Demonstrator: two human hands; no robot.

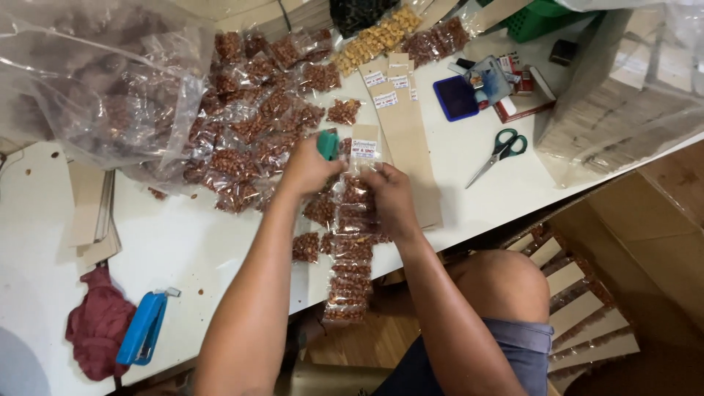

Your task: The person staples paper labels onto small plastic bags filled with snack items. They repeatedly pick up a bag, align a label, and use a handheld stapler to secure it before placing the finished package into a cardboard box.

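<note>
Both hands work at the table edge. Left hand grips a small green stapler; right hand pinches a card strip of clear nut packets. Strip's long axis runs toward the body, hanging past the white table; its labelled top lies between the hands. Beyond: loose glossy packets, plain brown cards, scissors.

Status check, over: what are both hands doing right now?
Left hand gripping green stapler. Right hand pinning strip of nut packets to card. Loose packets crowd behind.
</note>
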